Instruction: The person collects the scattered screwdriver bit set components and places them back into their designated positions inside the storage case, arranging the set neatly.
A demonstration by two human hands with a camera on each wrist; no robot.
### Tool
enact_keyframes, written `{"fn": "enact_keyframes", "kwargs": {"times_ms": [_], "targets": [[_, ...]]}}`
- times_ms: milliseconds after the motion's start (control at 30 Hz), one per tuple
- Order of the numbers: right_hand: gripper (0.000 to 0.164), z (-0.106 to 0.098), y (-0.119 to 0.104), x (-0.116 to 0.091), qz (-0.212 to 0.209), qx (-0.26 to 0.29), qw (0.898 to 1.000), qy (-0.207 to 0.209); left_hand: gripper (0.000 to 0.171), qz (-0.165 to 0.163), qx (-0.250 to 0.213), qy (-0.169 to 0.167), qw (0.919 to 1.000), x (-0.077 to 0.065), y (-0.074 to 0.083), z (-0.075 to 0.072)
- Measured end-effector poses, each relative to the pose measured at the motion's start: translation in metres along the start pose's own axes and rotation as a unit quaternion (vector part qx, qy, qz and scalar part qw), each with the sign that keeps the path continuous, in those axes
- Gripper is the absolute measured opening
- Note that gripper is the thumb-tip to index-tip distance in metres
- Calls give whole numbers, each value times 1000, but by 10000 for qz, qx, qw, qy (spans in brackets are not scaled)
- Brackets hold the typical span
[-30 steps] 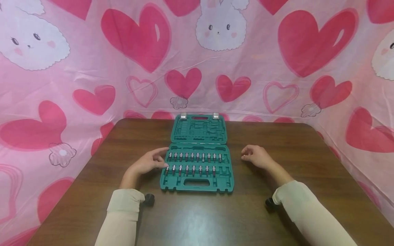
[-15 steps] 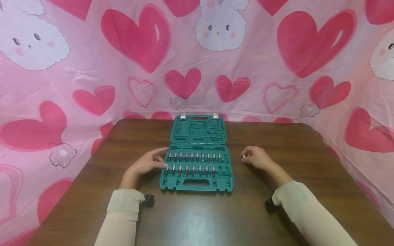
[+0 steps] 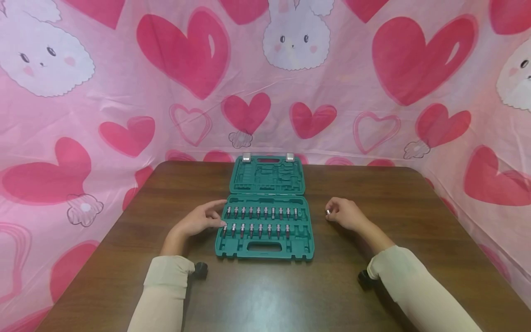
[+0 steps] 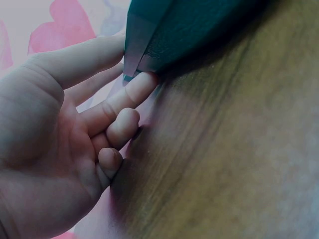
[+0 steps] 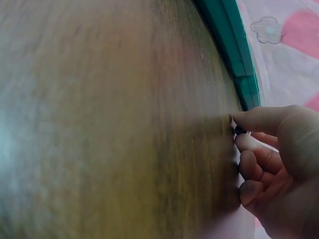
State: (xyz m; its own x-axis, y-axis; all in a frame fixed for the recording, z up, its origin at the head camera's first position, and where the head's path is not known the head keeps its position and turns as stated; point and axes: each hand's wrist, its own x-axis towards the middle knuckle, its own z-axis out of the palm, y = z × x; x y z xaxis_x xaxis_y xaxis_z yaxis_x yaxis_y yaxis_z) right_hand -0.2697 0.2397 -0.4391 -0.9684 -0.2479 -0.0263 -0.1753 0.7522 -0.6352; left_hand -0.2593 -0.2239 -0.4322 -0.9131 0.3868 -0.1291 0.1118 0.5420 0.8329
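The green plastic tool case point(image 3: 265, 256) lies open on the table, its lid folded back. Two rows of silver bit sockets point(image 3: 260, 229) stand in its near half. My left hand point(image 3: 199, 219) touches the case's left edge with thumb and fingers extended; in the left wrist view the last two fingers curl loosely beside the case wall point(image 4: 159, 40). To the right of the case, my right hand point(image 3: 347, 213) pinches a small silver bit socket point(image 3: 328, 212) between thumb and forefinger, close to the tabletop. In the right wrist view only its dark end point(image 5: 239, 130) shows.
Vacant slots point(image 3: 304, 230) are at the right end of the case's near row. The brown wooden table point(image 3: 265, 295) extends around the case. A pink heart-patterned cloth point(image 3: 348, 83) hangs behind and at both sides. A black wrist device shows at each cuff.
A silver bit socket has come into sight between my right thumb and forefinger, and that hand has shifted slightly. My left hand and the case have stayed put.
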Motion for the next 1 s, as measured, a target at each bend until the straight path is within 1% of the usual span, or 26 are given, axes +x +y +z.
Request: {"fn": "enact_keyframes", "kwargs": {"times_ms": [233,333,467,600,800,1000], "targets": [[16,1,1,-2,-133,22,9999,13,71,21,12,14,10000,-1,1,0],[16,1,1,-2,-96,50,9999,95,72,49,4,10,10000,-1,1,0],[16,3,1,-2,-102,97,9996,260,72,6,-22,6,10000,-1,0,1],[16,5,0,-2,-192,161,9989,392,72,-20,-43,2,10000,0,-1,1],[15,6,-2,0,-216,302,9986,379,73,24,-61,-6,10000,1,-3,0],[15,5,-10,0,-188,496,9979,385,73,-13,-39,17,10000,1,-2,0]]}}
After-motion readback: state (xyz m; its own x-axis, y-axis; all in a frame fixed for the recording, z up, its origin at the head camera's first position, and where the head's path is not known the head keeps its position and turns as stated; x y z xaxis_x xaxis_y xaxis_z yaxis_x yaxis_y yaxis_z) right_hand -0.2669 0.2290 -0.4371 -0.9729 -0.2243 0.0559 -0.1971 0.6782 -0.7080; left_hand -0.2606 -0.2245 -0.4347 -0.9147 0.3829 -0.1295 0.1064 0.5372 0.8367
